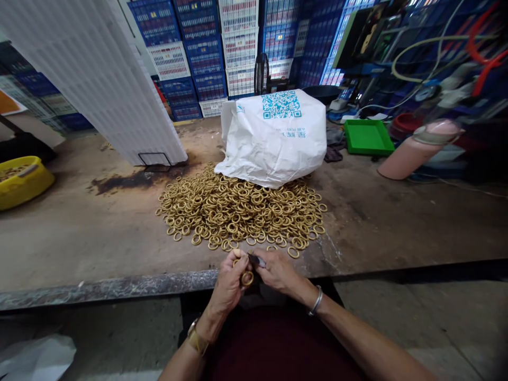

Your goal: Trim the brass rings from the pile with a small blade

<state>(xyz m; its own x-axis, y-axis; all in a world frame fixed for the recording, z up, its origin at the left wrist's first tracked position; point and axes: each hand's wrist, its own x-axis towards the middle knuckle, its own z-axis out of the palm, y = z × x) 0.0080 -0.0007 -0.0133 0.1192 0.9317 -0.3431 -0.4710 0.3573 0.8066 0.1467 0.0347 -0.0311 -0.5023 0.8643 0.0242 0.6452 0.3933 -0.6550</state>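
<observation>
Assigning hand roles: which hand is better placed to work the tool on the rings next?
Right, I'd say: the right hand grips the small tool, its tip toward the left hand, which is taken up holding brass-coloured rings.

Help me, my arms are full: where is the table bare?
The table is bare between the yellow tub and ring pile, and right of the pile, in front of the pink bottle. The middle is crowded by the pile and white sack.
</observation>
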